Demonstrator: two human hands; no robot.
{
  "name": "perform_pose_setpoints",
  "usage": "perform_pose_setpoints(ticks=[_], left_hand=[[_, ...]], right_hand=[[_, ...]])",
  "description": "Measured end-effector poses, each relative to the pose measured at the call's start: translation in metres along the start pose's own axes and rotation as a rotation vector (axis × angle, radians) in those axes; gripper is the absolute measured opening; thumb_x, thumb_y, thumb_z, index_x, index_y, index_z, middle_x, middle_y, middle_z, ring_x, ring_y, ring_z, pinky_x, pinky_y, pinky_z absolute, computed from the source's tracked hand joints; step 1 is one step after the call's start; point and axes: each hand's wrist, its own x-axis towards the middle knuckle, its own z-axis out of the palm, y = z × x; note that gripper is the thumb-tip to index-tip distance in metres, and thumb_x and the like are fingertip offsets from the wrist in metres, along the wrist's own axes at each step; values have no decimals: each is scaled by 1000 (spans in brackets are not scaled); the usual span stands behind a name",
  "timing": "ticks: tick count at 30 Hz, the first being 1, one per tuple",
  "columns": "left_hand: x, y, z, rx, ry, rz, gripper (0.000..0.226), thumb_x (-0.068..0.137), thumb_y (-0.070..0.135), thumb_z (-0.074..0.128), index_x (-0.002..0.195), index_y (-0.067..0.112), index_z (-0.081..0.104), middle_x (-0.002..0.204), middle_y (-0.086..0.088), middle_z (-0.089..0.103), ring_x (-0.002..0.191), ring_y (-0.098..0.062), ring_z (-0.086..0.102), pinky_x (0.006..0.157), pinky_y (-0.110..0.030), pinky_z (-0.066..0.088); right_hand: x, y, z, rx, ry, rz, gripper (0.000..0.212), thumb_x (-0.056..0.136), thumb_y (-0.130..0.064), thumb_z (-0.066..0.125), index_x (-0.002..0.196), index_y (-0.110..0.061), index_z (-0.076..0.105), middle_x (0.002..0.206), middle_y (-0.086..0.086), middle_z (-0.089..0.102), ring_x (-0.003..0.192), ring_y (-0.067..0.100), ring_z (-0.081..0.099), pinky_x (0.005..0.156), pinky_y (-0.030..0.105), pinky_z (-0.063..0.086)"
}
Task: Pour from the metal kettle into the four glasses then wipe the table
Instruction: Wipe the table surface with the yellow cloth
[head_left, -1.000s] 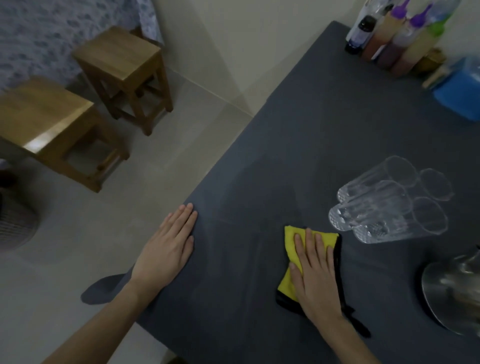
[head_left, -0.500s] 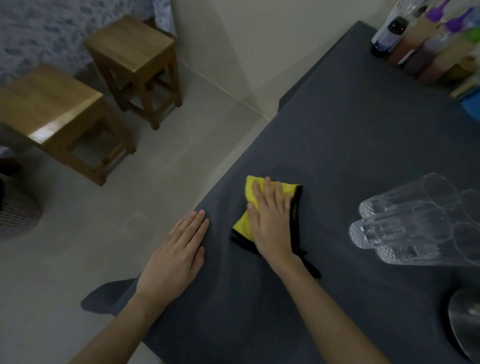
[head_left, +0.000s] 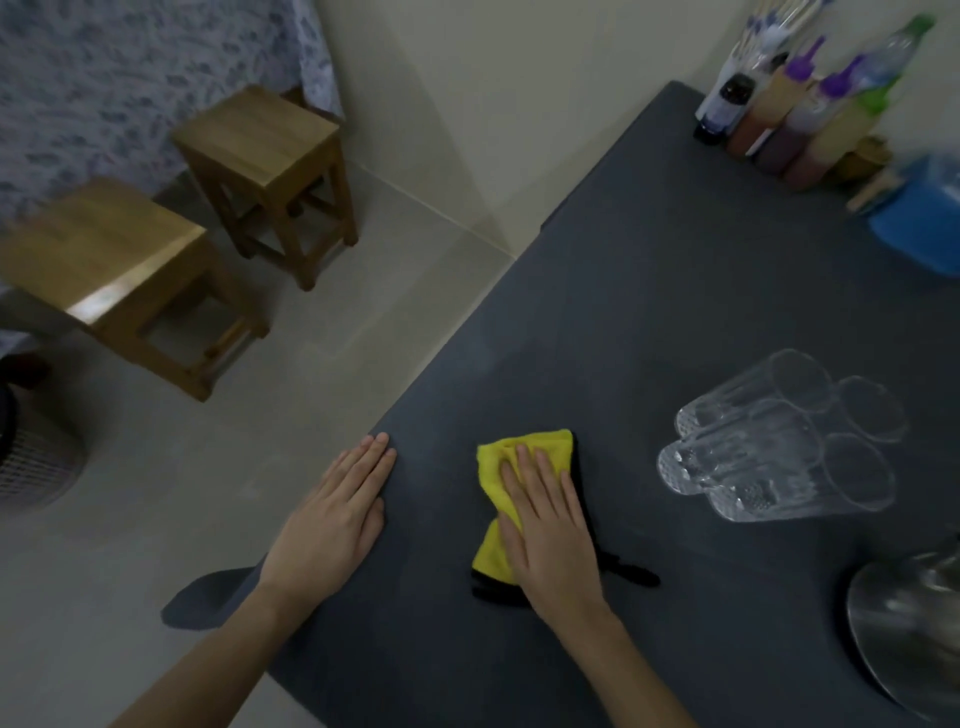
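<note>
My right hand (head_left: 550, 530) presses flat on a yellow cloth with a black edge (head_left: 506, 457) that lies on the dark grey table (head_left: 649, 291). Flat on the table's left edge rests my left hand (head_left: 332, 519), holding nothing. Several clear glasses (head_left: 779, 441) stand bunched together to the right of the cloth. The metal kettle (head_left: 909, 634) shows only partly at the lower right edge of the view.
Sauce bottles (head_left: 795, 114) line the far right corner of the table, with a blue container (head_left: 919, 223) beside them. Two wooden stools (head_left: 265, 156) stand on the tiled floor to the left. A basket (head_left: 31, 457) sits at the left edge.
My right hand slid the cloth left toward the table edge, then back toward the right and nearer to me. My left hand stayed flat on the edge.
</note>
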Motion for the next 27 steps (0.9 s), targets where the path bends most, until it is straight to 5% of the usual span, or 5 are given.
perform_pose_setpoints(ticks=[13, 21, 27], left_hand=[[-1, 3, 1, 82, -29, 119, 53, 100, 32, 19, 146, 9, 30, 153, -9, 29, 142, -21, 25, 120, -31, 3], [0, 3, 8, 11, 36, 136, 50, 95, 24, 34, 143, 8, 38, 152, -7, 33, 141, -21, 29, 117, -36, 16], [1, 1, 11, -21, 58, 147, 51, 91, 22, 38, 141, 9, 42, 151, -7, 35, 139, -21, 33, 114, -38, 22]], right_hand=[[-71, 67, -13, -88, -27, 176, 59, 101, -43, 11, 151, -15, 26, 161, 5, 18, 150, 23, 10, 117, 47, 16], [18, 50, -9, -26, 35, 163, 60, 100, -45, 10, 153, -18, 18, 163, 4, 12, 150, 22, 5, 121, 46, 11], [117, 63, -18, 26, 118, 327, 65, 94, -47, 12, 151, -18, 25, 161, 7, 19, 148, 28, 14, 119, 50, 14]])
